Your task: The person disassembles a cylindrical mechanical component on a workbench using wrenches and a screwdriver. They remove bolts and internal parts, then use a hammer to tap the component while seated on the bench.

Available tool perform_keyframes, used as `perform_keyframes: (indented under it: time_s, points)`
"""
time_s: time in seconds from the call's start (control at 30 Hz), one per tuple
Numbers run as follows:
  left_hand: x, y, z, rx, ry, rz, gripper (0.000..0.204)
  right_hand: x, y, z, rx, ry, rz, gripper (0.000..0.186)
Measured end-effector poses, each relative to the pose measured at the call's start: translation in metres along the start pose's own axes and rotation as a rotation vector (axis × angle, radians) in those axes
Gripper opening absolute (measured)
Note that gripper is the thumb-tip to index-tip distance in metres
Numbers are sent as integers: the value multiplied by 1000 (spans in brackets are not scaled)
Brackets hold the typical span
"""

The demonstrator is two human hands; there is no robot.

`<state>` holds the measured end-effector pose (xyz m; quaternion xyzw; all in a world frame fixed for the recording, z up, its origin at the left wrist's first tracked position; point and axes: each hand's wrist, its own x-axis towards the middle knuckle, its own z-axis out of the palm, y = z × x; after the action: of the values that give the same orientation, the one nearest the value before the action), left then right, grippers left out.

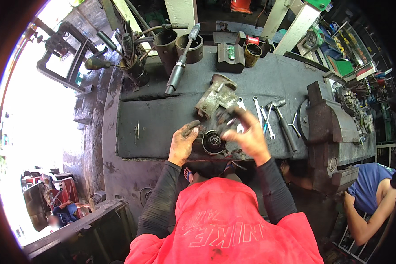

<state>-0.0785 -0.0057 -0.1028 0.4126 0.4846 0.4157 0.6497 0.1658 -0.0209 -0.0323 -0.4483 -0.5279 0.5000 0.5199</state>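
Near the bench's front edge sits a round black mechanical part (214, 141) with a ringed centre. My left hand (183, 143) is closed at its left side, fingertips pinched on a small piece at its rim. Above and to the right, my right hand (249, 137) grips a dark part (225, 119), smeared by motion, so its exact kind cannot be told. Just beyond lies a grey cast-metal housing (216, 96). To the right of my right hand are several wrenches (258, 110) and a hammer (284, 125).
A large bench vise (328, 121) stands at the right; a person in a blue shirt (369, 187) is beside it. Metal cylinders (166, 46), a tool holder (134, 70) and a grease gun-like tool (180, 66) stand at the back left. Small bolts (137, 132) lie left.
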Motion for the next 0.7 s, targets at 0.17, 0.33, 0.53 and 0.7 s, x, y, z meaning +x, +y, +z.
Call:
perform_keyframes:
  time_s: [0.17, 0.33, 0.53, 0.7]
  points:
    - [-15, 2, -4, 31, 66, 56, 43, 14, -14, -50, 32, 143, 75, 81]
    - [-36, 6, -9, 120, 155, 100, 42, -29, 17, -60, 342, 176, 368, 55]
    - [-62, 23, 11, 198, 114, 103, 40, -70, 27, -34, 1044, 217, 525, 67]
    - [-72, 49, 48, 140, -1, 140, 39, -75, 7, -20, 1250, 121, 536, 73]
